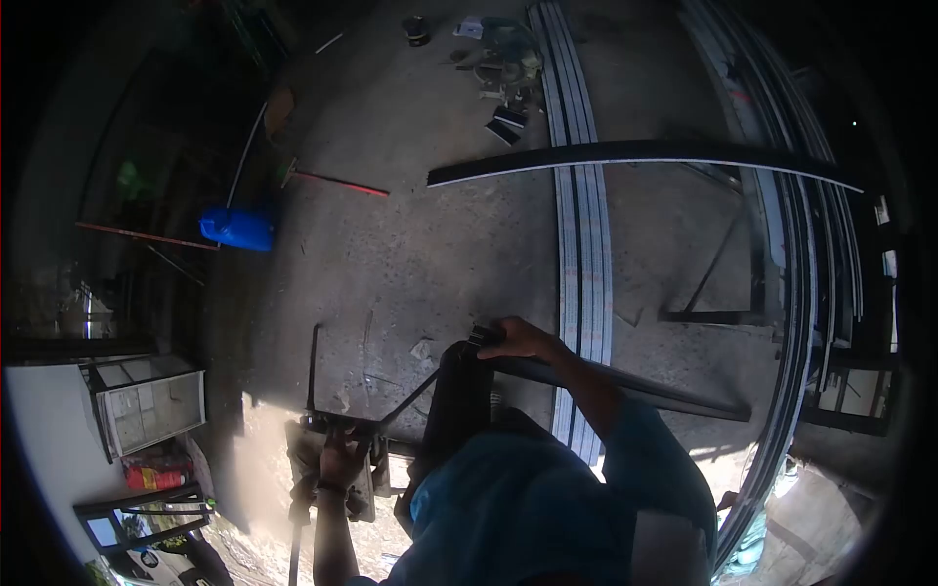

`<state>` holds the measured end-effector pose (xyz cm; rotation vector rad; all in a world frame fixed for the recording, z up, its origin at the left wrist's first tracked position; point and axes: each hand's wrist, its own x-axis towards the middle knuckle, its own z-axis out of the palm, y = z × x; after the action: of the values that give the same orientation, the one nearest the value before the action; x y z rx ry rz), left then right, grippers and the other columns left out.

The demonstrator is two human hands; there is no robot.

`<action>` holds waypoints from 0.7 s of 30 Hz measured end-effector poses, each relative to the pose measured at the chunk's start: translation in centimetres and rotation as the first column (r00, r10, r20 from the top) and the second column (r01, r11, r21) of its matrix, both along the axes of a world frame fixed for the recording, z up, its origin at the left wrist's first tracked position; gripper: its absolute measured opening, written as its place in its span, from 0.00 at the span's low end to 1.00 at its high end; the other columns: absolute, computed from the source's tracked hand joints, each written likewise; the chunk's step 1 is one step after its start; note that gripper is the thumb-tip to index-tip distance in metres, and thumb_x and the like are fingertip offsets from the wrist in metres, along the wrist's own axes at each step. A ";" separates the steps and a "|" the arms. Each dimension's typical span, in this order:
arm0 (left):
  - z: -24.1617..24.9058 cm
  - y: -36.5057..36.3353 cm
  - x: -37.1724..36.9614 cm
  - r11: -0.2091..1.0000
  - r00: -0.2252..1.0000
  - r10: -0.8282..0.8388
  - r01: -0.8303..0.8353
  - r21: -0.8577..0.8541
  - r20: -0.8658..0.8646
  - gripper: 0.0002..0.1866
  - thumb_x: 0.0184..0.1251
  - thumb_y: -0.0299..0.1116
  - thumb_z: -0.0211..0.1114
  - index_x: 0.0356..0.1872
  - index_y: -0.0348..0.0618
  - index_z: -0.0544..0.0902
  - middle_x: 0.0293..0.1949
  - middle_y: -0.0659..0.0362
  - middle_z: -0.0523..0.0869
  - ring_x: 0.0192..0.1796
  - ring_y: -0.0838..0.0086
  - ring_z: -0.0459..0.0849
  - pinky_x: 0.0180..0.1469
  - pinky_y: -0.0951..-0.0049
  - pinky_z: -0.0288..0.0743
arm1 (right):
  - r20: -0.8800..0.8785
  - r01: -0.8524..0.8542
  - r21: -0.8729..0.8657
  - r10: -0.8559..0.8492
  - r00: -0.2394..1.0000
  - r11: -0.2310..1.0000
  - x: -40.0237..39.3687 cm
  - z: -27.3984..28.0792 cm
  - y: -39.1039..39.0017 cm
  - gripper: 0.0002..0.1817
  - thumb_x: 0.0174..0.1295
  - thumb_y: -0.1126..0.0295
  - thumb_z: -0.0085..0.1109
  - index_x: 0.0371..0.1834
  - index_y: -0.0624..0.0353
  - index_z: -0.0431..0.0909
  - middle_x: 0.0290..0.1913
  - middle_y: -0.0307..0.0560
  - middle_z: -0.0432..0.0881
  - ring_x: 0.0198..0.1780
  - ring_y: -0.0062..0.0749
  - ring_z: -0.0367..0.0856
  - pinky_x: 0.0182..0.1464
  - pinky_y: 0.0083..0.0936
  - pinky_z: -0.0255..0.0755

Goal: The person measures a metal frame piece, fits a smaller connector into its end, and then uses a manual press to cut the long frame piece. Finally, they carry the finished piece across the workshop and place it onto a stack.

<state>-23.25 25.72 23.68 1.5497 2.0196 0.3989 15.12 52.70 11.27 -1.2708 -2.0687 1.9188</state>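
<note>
My right hand [516,339] is closed round the end of a dark metal profile [635,385], which runs off to the right over the floor and rests by my knee. Lower left, my left hand [342,459] lies on a dark metal machine or stand [366,493]; its fingers are in shadow, and what they hold, if anything, cannot be made out. A thin dark bar [314,371] rises from the machine, and another slants from it toward my knee.
Long pale profiles [583,244] run down the floor, with a dark profile [635,153] across them. More long profiles [801,293] stand at the right. A blue container [239,230], a red bar [342,182] and a framed rack [154,410] are at the left.
</note>
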 end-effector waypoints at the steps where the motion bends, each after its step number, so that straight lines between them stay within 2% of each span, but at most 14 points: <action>1: -4.2 3.7 0.3 0.997 0.991 -0.070 0.073 -0.016 0.117 0.21 0.63 0.36 0.73 0.54 0.41 0.77 0.46 0.51 0.83 0.41 0.62 0.85 0.43 0.63 0.81 | -0.013 0.032 -0.004 -0.032 0.999 0.999 0.3 -0.3 1.0 0.38 0.52 0.32 0.69 0.47 0.59 0.85 0.43 0.54 0.87 0.49 0.44 0.85 0.54 0.35 0.74; 3: -8.1 13.3 2.8 0.943 0.954 -0.258 0.284 -0.176 0.154 0.22 0.61 0.41 0.74 0.53 0.42 0.79 0.48 0.51 0.84 0.45 0.58 0.87 0.49 0.61 0.81 | 0.106 0.025 0.008 -0.026 0.994 1.000 0.7 -0.8 4.1 0.39 0.56 0.30 0.63 0.47 0.60 0.85 0.44 0.57 0.87 0.50 0.48 0.85 0.54 0.37 0.74; 5: -13.4 22.5 4.6 0.879 0.875 -0.450 0.469 -0.082 0.179 0.23 0.62 0.44 0.73 0.53 0.42 0.79 0.48 0.51 0.84 0.46 0.59 0.86 0.50 0.62 0.80 | 0.205 0.007 -0.013 -0.004 0.979 1.000 1.1 -1.5 7.8 0.41 0.59 0.28 0.56 0.47 0.60 0.85 0.45 0.60 0.86 0.52 0.52 0.84 0.55 0.39 0.74; 7: -17.5 32.2 6.3 0.819 0.797 -0.555 0.573 -0.007 0.239 0.22 0.65 0.43 0.72 0.54 0.43 0.79 0.46 0.52 0.84 0.39 0.64 0.86 0.45 0.65 0.81 | 0.276 -0.024 -0.054 0.038 0.960 0.998 1.8 -2.4 12.6 0.42 0.62 0.26 0.49 0.47 0.60 0.85 0.46 0.63 0.86 0.53 0.56 0.83 0.57 0.41 0.74; 9: -21.1 41.9 7.7 0.829 0.808 -0.529 0.558 -0.047 0.258 0.21 0.65 0.42 0.72 0.53 0.43 0.79 0.46 0.52 0.84 0.40 0.64 0.86 0.45 0.65 0.81 | 0.344 -0.057 -0.031 0.064 0.937 0.998 2.7 -2.5 17.1 0.43 0.65 0.26 0.44 0.48 0.59 0.85 0.44 0.65 0.85 0.52 0.59 0.83 0.57 0.43 0.74; 10: -23.0 46.5 8.2 0.851 0.815 -0.506 0.524 0.012 0.283 0.20 0.65 0.42 0.72 0.51 0.41 0.80 0.43 0.52 0.86 0.40 0.66 0.87 0.45 0.67 0.81 | 0.337 -0.032 -0.033 0.041 0.941 0.999 3.3 -2.9 18.7 0.41 0.65 0.27 0.45 0.50 0.58 0.84 0.44 0.64 0.85 0.52 0.59 0.83 0.56 0.44 0.74; 13: -25.4 60.0 11.5 0.940 0.869 -0.258 0.328 -0.100 0.422 0.19 0.67 0.42 0.72 0.49 0.40 0.80 0.39 0.53 0.88 0.39 0.67 0.88 0.44 0.68 0.82 | 0.281 0.033 -0.082 -0.008 0.960 0.996 5.8 -0.8 23.8 0.37 0.65 0.30 0.48 0.54 0.53 0.83 0.44 0.62 0.86 0.50 0.59 0.84 0.56 0.46 0.74; 14: -26.4 63.8 12.6 0.953 0.875 -0.237 0.293 -0.072 0.423 0.18 0.67 0.43 0.71 0.48 0.40 0.81 0.37 0.54 0.88 0.39 0.69 0.88 0.44 0.70 0.82 | 0.250 0.066 -0.089 -0.041 0.967 0.994 6.3 0.4 25.5 0.36 0.65 0.30 0.49 0.56 0.51 0.83 0.44 0.61 0.86 0.50 0.59 0.84 0.56 0.46 0.74; 16: -29.5 71.7 14.9 0.969 0.881 -0.178 0.235 -0.079 0.438 0.16 0.68 0.42 0.71 0.46 0.41 0.81 0.36 0.54 0.89 0.39 0.69 0.88 0.44 0.70 0.82 | 0.376 -0.011 -0.340 0.147 0.915 0.940 7.3 1.1 28.5 0.34 0.65 0.32 0.51 0.60 0.46 0.81 0.45 0.58 0.87 0.51 0.56 0.84 0.57 0.45 0.74; 17: -31.4 75.4 16.0 0.972 0.882 -0.135 0.206 -0.111 0.451 0.15 0.68 0.41 0.71 0.44 0.41 0.82 0.36 0.53 0.89 0.39 0.68 0.88 0.45 0.69 0.81 | 0.319 0.028 -0.381 0.103 0.942 0.924 7.9 2.2 29.9 0.33 0.65 0.33 0.52 0.61 0.45 0.81 0.45 0.57 0.87 0.52 0.55 0.84 0.57 0.44 0.75; 18: -33.9 79.0 16.9 0.963 0.886 -0.147 0.230 -0.141 0.440 0.15 0.68 0.42 0.70 0.45 0.41 0.82 0.36 0.52 0.89 0.40 0.66 0.89 0.45 0.68 0.81 | 0.299 -0.028 -0.371 0.148 0.943 0.928 8.5 1.2 29.9 0.30 0.65 0.38 0.56 0.64 0.41 0.81 0.45 0.52 0.88 0.48 0.45 0.87 0.58 0.39 0.76; 19: -36.7 82.3 17.7 0.953 0.890 -0.157 0.250 -0.169 0.429 0.16 0.69 0.43 0.69 0.45 0.41 0.82 0.37 0.52 0.89 0.41 0.65 0.89 0.46 0.67 0.81 | 0.290 -0.031 -0.505 0.203 0.935 0.863 8.8 1.7 31.7 0.28 0.64 0.39 0.58 0.62 0.41 0.82 0.48 0.50 0.88 0.52 0.43 0.87 0.60 0.38 0.75; 20: -39.7 85.3 18.5 0.948 0.904 -0.189 0.270 -0.169 0.383 0.17 0.69 0.45 0.69 0.45 0.40 0.83 0.38 0.51 0.89 0.41 0.63 0.89 0.47 0.66 0.81 | 0.247 -0.068 -0.488 0.212 0.946 0.870 9.3 0.8 31.8 0.26 0.65 0.41 0.59 0.61 0.40 0.83 0.50 0.47 0.88 0.53 0.42 0.86 0.60 0.38 0.75; 21: -42.6 88.0 19.4 0.943 0.915 -0.219 0.288 -0.168 0.339 0.18 0.69 0.46 0.68 0.45 0.40 0.83 0.38 0.50 0.89 0.42 0.60 0.89 0.47 0.65 0.81 | 0.206 0.022 -0.528 0.103 0.973 0.849 9.5 1.2 33.3 0.26 0.64 0.41 0.60 0.60 0.39 0.83 0.51 0.46 0.89 0.54 0.44 0.86 0.62 0.39 0.75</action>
<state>-3.87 113.71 -18.94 1.4833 1.5376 0.2921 24.64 86.02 12.47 -1.6190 -1.7076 2.5939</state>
